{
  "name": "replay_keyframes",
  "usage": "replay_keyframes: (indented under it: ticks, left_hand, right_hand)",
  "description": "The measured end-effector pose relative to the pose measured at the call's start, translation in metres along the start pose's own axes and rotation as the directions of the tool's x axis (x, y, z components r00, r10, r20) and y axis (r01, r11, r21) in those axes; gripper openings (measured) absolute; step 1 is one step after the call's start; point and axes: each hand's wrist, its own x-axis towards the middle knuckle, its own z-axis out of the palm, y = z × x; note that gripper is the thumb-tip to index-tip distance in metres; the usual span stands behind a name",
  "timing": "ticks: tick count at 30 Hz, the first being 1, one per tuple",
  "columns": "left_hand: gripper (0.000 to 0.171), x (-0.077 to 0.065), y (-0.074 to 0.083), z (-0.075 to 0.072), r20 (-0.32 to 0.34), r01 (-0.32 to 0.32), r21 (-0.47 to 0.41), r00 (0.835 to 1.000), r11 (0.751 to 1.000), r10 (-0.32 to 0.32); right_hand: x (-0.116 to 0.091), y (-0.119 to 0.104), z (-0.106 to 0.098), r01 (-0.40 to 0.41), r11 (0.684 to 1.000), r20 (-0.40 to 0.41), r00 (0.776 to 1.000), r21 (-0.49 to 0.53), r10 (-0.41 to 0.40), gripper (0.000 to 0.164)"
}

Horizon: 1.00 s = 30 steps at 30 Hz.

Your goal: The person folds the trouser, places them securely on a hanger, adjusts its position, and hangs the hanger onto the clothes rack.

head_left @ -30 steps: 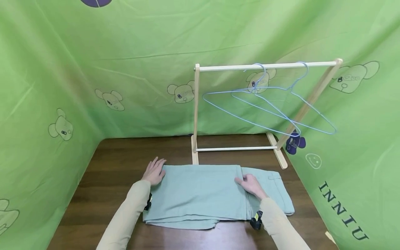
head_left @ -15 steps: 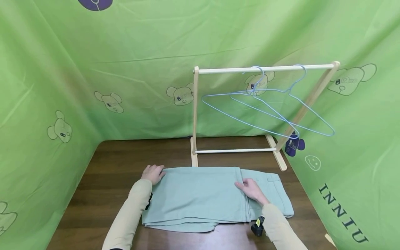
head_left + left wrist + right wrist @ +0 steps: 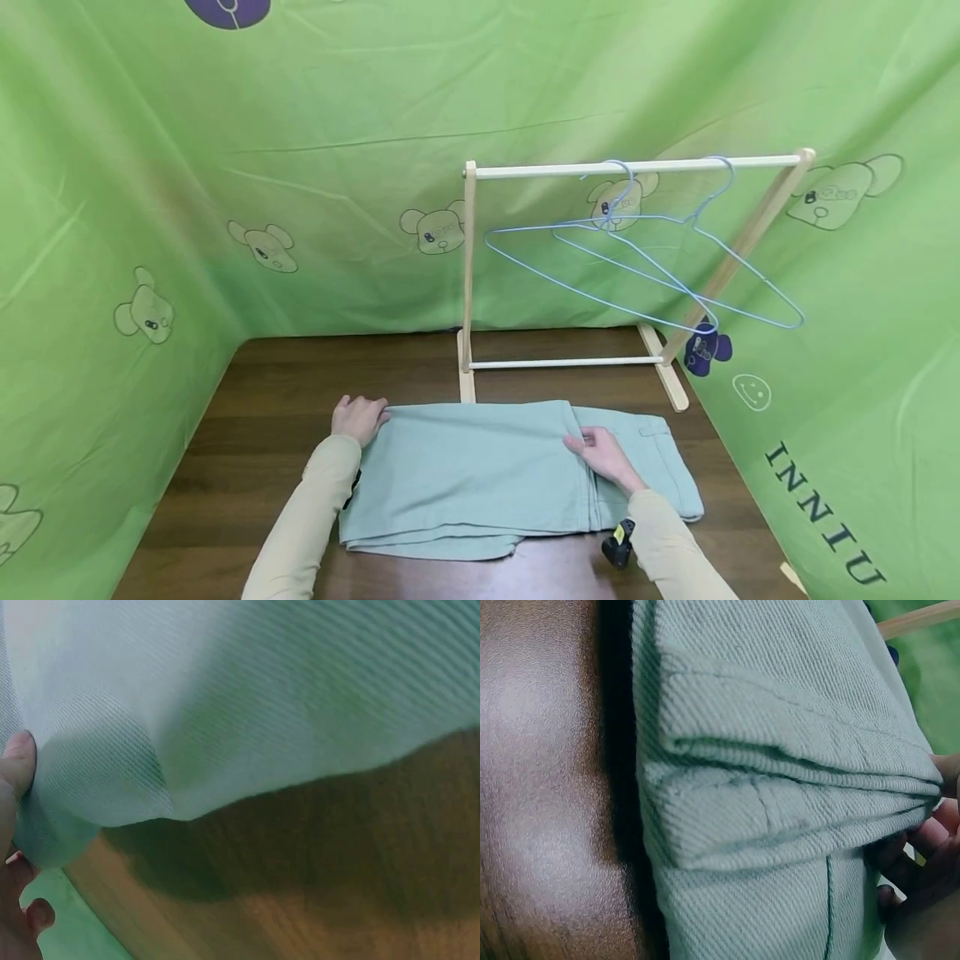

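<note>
Light green trousers (image 3: pixel 465 475) lie folded on the table, legs doubled over towards the waistband at the right. My left hand (image 3: pixel 360 418) grips the fold at their far left corner. In the left wrist view the thumb (image 3: pixel 20 759) is on top of the cloth and the curled fingers are below, the edge lifted a little off the wood. My right hand (image 3: pixel 603 454) pinches the stacked leg hems (image 3: pixel 795 780) between thumb and fingers, above the waist part (image 3: pixel 660 450). Some right fingertips are hidden behind the cloth in the right wrist view.
Behind the trousers stands a wooden rack (image 3: pixel 468 267) with two blue wire hangers (image 3: pixel 600 296) on its top bar. One rack foot (image 3: pixel 467 387) reaches the trousers' far edge. Green printed cloth (image 3: pixel 337 192) surrounds the brown table (image 3: pixel 255 433) at the back and sides.
My left hand has gone from lying with spread fingers at the fold to gripping the corner, shifting slightly left. The right hand keeps its pinch at the hems.
</note>
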Motion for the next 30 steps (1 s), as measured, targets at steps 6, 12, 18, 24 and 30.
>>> replay_keyframes:
  ticks: [6,12,18,24,30]
  left_hand:
    - [0.027,0.003,0.006,0.001,-0.063,0.017,0.074,0.998,0.997,-0.012]
    - [0.046,0.009,0.012,-0.003,-0.029,0.096,0.042,0.995,0.994,-0.095]
    - [0.053,0.014,0.016,-0.011,0.059,0.108,0.002,0.992,0.994,-0.108]
    - [0.032,0.019,0.009,-0.009,0.18,-0.032,-0.226,0.981,0.974,0.074]
    - [0.017,0.023,0.005,-0.004,0.115,-0.166,-0.343,0.969,0.925,0.216]
  right_hand:
    - [-0.003,0.0,-0.01,-0.038,0.996,0.009,0.999,0.081,0.037,0.034]
    - [-0.008,0.006,-0.028,-0.129,0.966,-0.027,0.99,0.225,0.138,0.038]
    - [-0.006,0.004,-0.028,-0.129,0.984,-0.094,0.986,0.119,0.141,0.035]
    - [-0.011,0.004,-0.025,-0.175,0.984,-0.04,0.984,0.03,0.176,0.046]
    - [-0.017,0.006,-0.022,-0.096,0.988,-0.071,0.994,-0.122,0.088,0.05]
